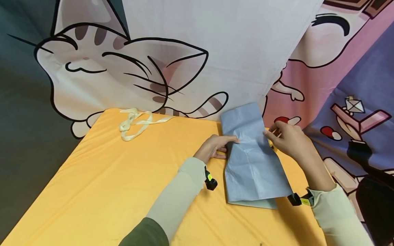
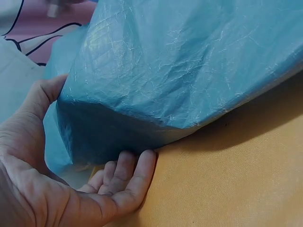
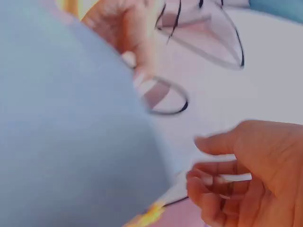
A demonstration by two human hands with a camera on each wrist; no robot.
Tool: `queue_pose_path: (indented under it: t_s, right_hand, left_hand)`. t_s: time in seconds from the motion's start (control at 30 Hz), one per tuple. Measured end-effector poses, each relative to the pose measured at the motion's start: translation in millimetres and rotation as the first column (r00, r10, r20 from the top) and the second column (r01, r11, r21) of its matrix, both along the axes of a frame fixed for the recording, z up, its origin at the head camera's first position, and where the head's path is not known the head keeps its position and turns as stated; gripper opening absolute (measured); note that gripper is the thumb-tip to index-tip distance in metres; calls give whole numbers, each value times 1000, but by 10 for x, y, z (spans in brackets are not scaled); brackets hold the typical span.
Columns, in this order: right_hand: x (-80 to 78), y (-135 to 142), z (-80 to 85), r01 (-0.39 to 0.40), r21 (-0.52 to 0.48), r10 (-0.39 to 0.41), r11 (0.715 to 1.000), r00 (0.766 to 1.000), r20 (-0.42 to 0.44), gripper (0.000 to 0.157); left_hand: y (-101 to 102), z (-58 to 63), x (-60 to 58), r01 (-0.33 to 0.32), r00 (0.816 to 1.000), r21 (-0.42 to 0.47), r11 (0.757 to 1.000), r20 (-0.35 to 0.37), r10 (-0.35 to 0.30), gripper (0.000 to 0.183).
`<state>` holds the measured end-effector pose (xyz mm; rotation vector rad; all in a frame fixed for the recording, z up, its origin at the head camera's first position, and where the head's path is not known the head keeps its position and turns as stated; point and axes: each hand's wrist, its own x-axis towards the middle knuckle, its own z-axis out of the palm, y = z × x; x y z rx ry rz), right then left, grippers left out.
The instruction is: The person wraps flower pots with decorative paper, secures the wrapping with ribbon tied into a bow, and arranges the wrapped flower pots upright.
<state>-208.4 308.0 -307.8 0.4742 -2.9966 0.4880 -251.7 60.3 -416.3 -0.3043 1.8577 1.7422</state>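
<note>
The blue bag (image 1: 253,167) lies on the right of the yellow table (image 1: 138,177), its far end overlapping the back edge by the printed curtain (image 1: 240,58), with broad surface leftward. The left hand (image 1: 213,147) loosely brackets its left edge, thumb on top; the right hand (image 1: 287,138), half-open, holds nothing beside the right edge. Creases cross the bag; a paler layer shows nearest.

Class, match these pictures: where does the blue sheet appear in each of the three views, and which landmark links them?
Head: blue sheet right of centre, mostly in the lower half.
Left wrist: blue sheet across the top, reaching the right edge.
Right wrist: blue sheet over most of the left half, blurred.
Shared landmark: the left hand, at the sheet's edge.
</note>
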Motion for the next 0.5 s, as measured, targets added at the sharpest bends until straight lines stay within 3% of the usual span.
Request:
queue_pose_path:
  t_s: [0.1, 0.23, 0.37, 0.5]
  right_hand:
    - [20, -202, 119, -192, 75, 195, 979, 980, -39, 25]
    - [-31, -467, 62, -393, 124, 387, 911, 919, 72, 44]
    - [-147, -595, -136, -442, 173, 419, 880, 894, 158, 75]
    - [-220, -580, -287, -420, 241, 387, 875, 905, 175, 95]
  left_hand:
    - [9, 9, -7, 6, 1000, 5, 1000, 7, -6, 99]
    - [5, 31, -13, 12, 1000, 22, 1000, 21, -13, 109]
    - [-1, 38, -10, 25, 999, 34, 999, 34, -26, 113]
    - [-10, 47, 2, 18, 999, 38, 999, 39, -20, 112]
